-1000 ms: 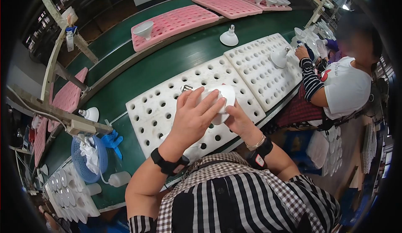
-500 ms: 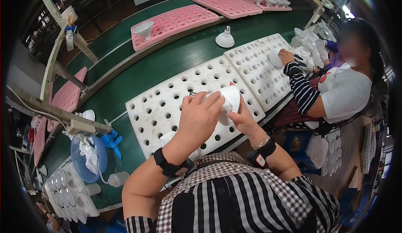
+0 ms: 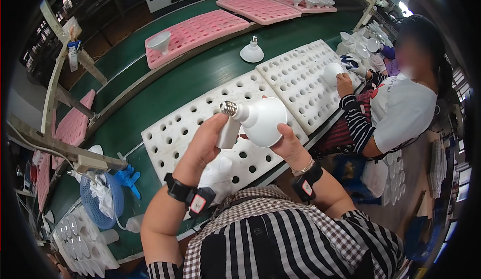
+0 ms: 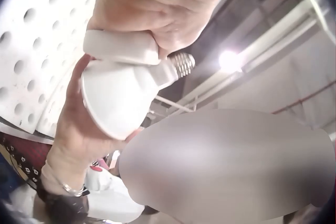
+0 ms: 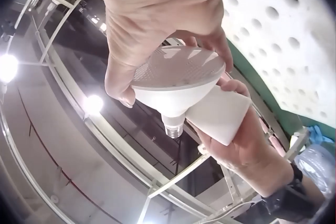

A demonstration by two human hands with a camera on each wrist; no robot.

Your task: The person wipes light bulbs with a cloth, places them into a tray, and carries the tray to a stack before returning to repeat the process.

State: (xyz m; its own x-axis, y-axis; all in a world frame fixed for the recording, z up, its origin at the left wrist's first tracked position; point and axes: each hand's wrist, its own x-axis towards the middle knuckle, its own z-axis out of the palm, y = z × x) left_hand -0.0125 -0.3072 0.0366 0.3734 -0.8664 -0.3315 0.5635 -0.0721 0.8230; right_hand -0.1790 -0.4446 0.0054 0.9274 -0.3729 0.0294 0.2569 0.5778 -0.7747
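A white reflector light bulb (image 3: 261, 121) with a ribbed metal screw base (image 3: 229, 108) is held over the foam board by my right hand (image 3: 290, 147), its fingers and thumb gripping the wide rim. In the right wrist view the textured lens (image 5: 181, 66) of the bulb shows. My left hand (image 3: 204, 141) grips a smooth white block (image 3: 229, 133), which lies close against the side of the bulb in the left wrist view. Below my hands is the white foam board (image 3: 185, 120) with rows of holes. A crumpled white cloth (image 3: 216, 170) lies on it near my left wrist.
Another bulb (image 3: 252, 52) stands lens-down on the green bench (image 3: 200, 71). Pink hole boards (image 3: 200, 31) lie behind. To the left are a blue basket (image 3: 102, 221) and a blue glove (image 3: 129, 179). At right a person (image 3: 396, 111) handles a bulb on a second board (image 3: 300, 76).
My left hand has drawn back leftward from the bulb, bringing the block and screw base into sight. The person at right has drawn their bulb closer. The head view has shifted slightly.
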